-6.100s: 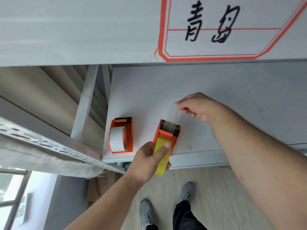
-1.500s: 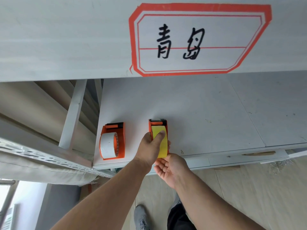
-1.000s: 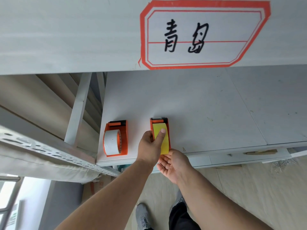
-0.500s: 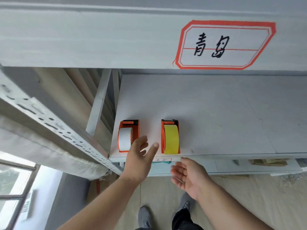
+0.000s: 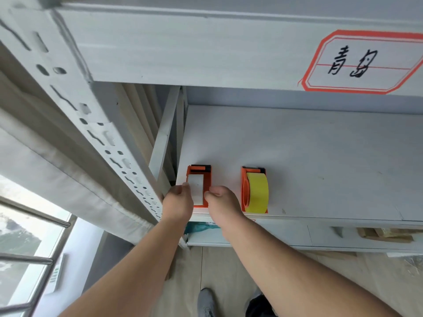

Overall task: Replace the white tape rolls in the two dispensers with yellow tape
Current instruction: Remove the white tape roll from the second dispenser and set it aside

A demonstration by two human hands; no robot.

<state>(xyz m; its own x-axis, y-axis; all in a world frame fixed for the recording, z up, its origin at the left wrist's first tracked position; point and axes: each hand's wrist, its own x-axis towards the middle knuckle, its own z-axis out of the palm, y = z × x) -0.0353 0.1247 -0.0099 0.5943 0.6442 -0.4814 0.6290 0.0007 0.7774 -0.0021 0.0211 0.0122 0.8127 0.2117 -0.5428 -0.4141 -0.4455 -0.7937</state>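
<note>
Since half a second ago, both hands shifted off yellow-loaded dispenser (image 5: 254, 189) onto left dispenser (image 5: 198, 186). Left hand (image 5: 178, 203) at its left flank, thumb tip touching white tape roll (image 5: 195, 189); right hand (image 5: 221, 203) at its right flank, fingers curled against orange wall. Grip closed around dispenser from both sides, white roll between the two hands. Yellow tape roll (image 5: 257, 194) seated in other dispenser, just beside right hand, apart from it. Both dispensers near front edge of shelf (image 5: 320, 156).
</note>
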